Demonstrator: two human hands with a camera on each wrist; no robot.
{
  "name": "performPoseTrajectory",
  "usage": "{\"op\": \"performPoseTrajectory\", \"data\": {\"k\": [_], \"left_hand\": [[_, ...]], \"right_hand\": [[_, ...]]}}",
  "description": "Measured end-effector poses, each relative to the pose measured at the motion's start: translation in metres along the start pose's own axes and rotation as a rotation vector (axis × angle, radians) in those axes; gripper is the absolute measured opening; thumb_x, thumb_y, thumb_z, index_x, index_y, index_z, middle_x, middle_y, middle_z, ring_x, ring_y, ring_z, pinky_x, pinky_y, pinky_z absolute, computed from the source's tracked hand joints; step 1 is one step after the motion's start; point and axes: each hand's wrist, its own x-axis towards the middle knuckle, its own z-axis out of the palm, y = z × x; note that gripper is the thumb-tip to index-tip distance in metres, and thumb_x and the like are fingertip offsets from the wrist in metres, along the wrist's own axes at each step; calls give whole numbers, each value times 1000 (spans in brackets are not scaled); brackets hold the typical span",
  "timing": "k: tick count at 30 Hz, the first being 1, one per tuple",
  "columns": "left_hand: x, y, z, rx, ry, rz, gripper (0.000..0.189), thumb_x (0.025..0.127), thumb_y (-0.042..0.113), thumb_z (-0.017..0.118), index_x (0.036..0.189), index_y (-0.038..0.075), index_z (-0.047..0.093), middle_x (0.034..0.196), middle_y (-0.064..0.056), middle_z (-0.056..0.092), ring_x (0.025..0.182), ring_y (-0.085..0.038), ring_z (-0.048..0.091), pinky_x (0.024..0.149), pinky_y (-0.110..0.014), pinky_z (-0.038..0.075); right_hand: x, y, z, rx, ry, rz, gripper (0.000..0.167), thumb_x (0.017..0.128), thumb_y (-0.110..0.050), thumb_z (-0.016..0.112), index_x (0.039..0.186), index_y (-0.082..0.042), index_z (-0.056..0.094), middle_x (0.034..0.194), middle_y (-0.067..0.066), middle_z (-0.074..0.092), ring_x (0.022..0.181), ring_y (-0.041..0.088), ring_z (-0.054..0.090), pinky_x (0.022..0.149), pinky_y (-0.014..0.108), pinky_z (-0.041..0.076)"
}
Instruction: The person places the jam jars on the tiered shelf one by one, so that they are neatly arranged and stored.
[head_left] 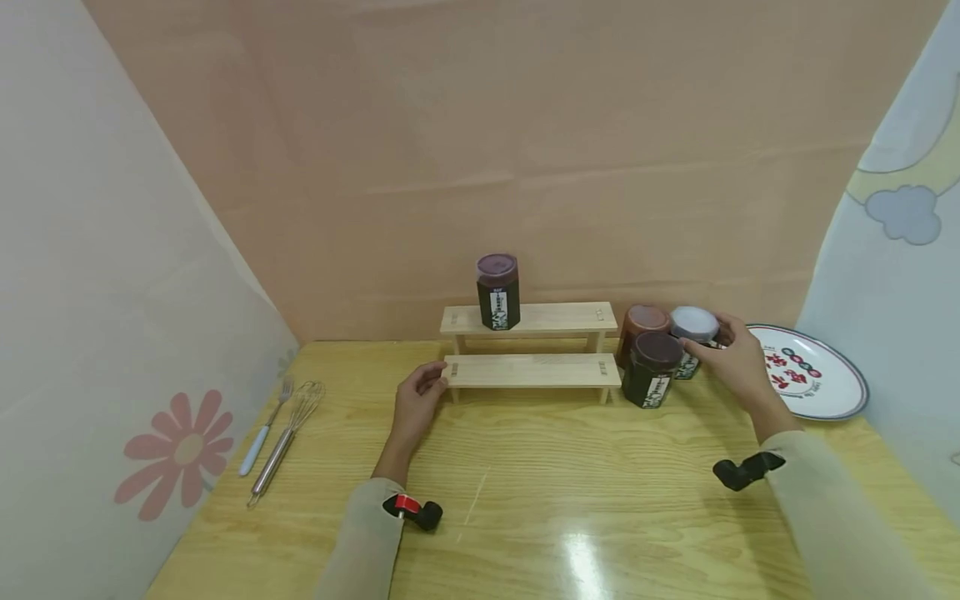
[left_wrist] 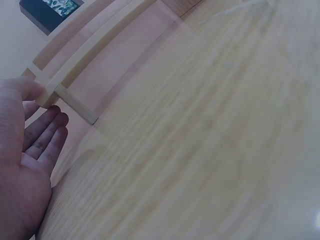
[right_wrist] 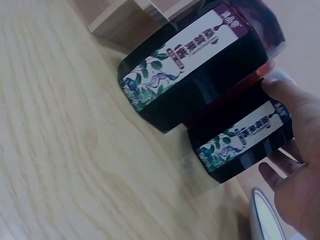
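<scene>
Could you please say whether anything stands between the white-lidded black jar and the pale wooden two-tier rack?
Yes: beside the rack, left of the white-lidded jar, stand a black jar with a dark purple lid in front and a jar with a reddish-brown lid behind.

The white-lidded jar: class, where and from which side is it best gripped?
Probably by the flat-faced body below its lid, from the right, where the right hand is: the white-lidded jar is upright, and the dark-lidded jar and brown-lidded jar crowd its left.
</scene>
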Motion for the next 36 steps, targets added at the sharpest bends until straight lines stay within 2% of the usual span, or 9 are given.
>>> {"op": "performPoseTrajectory", "data": {"k": [3,5,11,19,25,27,29,32,36], "left_hand": [[1,-1,0,8,2,-2,28,101,9,65,129,7,68,132,-16,67,115,-20,66,91,-16,56],[2,-2,0,5,-2,-2,28,101,8,65,128,7,68,131,-16,67,115,-21,65,91,-16,56],[-1,-2,4,-13,9,-7,28,100,7,66,129,4,68,132,-20,66,119,-31,65,88,-13,54],[1,-1,3,6,5,-34,30,101,7,64,131,2,66,134,-21,65,120,-31,63,87,-12,53],[-4,17,0,6,-24,-58,31,102,5,63,132,0,65,135,-22,65,120,-30,64,89,-13,54],[-8,25,0,6,-28,-47,31,101,5,63,131,-1,65,134,-23,65,119,-29,64,90,-14,54],[-10,31,0,3,-28,-37,31,101,5,63,132,-2,65,134,-23,65,120,-30,64,90,-13,54],[-11,32,0,-3,-23,-31,31,102,5,62,132,-2,64,135,-23,65,120,-32,64,90,-13,53],[-11,31,0,-6,-23,-42,31,102,5,62,132,-1,65,135,-22,65,121,-32,64,89,-12,53]], "right_hand": [[2,5,4,32,-7,9,91,97,-42,71,162,-2,23,161,29,38,145,46,41,97,17,47],[2,6,5,45,-9,16,91,98,-42,70,163,-2,21,162,29,36,147,47,39,104,20,48],[0,8,5,1,33,16,87,96,-40,73,161,-2,29,157,31,44,141,46,44,94,15,44],[-1,2,4,-11,72,61,88,94,-43,74,159,-1,33,154,32,47,139,46,46,101,24,48],[0,-4,-2,-42,84,82,92,94,-47,73,160,1,30,154,33,46,140,51,45,112,58,42],[1,-5,-6,-59,87,75,93,94,-48,72,160,1,29,154,34,45,140,52,44,112,63,39],[1,-8,-9,-77,91,61,94,94,-48,72,160,2,29,154,35,45,139,53,45,111,60,42],[-1,-14,-12,-90,98,45,93,93,-48,73,160,2,31,152,34,48,136,50,47,100,37,47],[-7,-23,-17,-78,92,42,91,93,-46,73,159,1,32,151,34,49,134,46,48,83,19,40]]}}
